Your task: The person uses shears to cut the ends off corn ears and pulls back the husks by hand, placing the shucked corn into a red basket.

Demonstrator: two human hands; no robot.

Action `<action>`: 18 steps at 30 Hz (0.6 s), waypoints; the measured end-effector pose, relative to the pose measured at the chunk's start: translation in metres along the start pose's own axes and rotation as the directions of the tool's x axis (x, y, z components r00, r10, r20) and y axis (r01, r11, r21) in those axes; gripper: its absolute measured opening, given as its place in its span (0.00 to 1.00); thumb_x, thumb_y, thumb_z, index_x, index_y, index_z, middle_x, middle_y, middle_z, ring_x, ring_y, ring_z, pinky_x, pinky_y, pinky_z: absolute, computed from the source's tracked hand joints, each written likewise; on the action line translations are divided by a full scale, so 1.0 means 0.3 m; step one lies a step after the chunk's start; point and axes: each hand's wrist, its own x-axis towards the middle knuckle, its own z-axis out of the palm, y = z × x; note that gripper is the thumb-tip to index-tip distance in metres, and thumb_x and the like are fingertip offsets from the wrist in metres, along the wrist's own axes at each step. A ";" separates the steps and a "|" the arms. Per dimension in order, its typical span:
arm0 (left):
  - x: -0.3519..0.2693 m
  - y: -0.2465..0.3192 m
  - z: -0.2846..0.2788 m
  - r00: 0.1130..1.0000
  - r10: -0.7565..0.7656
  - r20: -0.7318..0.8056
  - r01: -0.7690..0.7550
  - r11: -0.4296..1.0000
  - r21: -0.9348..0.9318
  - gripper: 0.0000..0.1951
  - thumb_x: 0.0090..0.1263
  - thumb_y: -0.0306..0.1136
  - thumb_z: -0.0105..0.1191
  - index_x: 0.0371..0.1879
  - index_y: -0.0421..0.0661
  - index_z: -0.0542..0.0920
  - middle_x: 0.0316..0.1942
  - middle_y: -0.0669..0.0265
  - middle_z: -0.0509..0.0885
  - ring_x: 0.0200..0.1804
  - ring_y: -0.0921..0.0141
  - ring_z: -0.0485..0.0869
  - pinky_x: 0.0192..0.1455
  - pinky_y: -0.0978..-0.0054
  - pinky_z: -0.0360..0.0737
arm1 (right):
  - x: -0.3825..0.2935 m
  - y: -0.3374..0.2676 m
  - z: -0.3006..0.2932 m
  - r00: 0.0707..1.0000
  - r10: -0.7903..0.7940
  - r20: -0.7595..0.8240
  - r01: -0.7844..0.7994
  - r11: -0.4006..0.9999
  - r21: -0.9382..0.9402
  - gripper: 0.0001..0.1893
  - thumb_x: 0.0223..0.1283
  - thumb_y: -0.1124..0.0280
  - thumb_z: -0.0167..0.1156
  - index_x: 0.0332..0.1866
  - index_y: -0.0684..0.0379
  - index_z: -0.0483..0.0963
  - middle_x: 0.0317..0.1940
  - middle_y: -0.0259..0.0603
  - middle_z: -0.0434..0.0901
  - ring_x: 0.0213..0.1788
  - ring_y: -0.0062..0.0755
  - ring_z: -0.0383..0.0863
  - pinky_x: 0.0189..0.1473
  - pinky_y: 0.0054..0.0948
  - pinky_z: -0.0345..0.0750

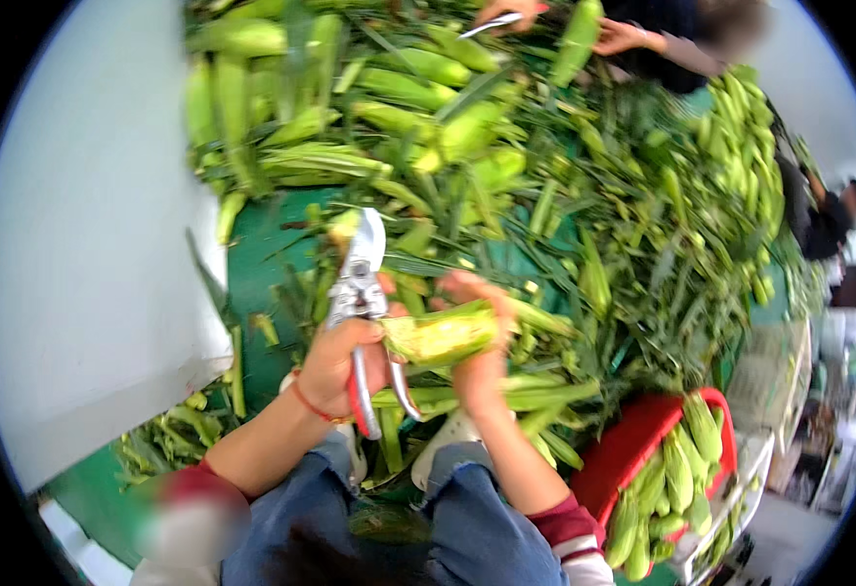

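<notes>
My left hand (344, 359) holds a pair of pruning shears (360, 293) with red-lined handles, the metal blade pointing away from me. A husked-in ear of corn (443, 333) lies crosswise between my hands, its green husk showing a pale yellowish patch along the side. Around its right end is my right hand (483, 359), slightly blurred, with some fingers hidden behind the ear. The left end of the ear touches or nearly touches my left thumb and fingers. Beneath both hands lie loose green husks and leaves (523, 395), in front of my knees.
Many green corn ears (413, 88) are heaped ahead on a green floor (270, 227). A red basket (618, 447) of ears stands at my right. A white panel (105, 220) borders the left. Ahead, another person's hand (618, 36) holds an ear; another hand (505, 11) holds a metal tool.
</notes>
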 end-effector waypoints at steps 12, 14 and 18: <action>-0.093 0.089 0.005 0.989 0.125 -0.078 -0.062 0.833 0.550 0.26 0.61 0.31 0.54 0.57 0.42 0.62 0.52 0.52 0.75 0.46 0.67 0.80 0.47 0.74 0.75 | -0.147 -0.480 -0.171 0.931 0.156 0.331 0.313 0.134 -0.940 0.32 0.36 0.58 0.70 0.52 0.54 0.68 0.37 0.44 0.76 0.42 0.44 0.77 0.44 0.39 0.74; -0.121 0.108 -0.084 0.967 0.098 -0.237 0.014 0.903 0.430 0.20 0.63 0.29 0.51 0.54 0.42 0.66 0.47 0.54 0.77 0.45 0.67 0.79 0.46 0.72 0.76 | -0.210 -0.587 -0.293 0.980 0.110 0.165 0.173 -0.067 -0.983 0.24 0.33 0.67 0.71 0.42 0.57 0.75 0.37 0.44 0.77 0.43 0.44 0.77 0.45 0.42 0.73; -0.109 0.025 -0.229 0.937 -0.211 -0.277 0.199 0.977 -0.070 0.10 0.65 0.32 0.49 0.43 0.43 0.74 0.36 0.58 0.79 0.43 0.64 0.79 0.46 0.64 0.76 | -0.442 -0.800 -0.651 0.975 -0.077 -0.210 -0.216 -0.563 -0.798 0.27 0.24 0.67 0.73 0.41 0.55 0.75 0.31 0.43 0.75 0.37 0.43 0.75 0.41 0.40 0.72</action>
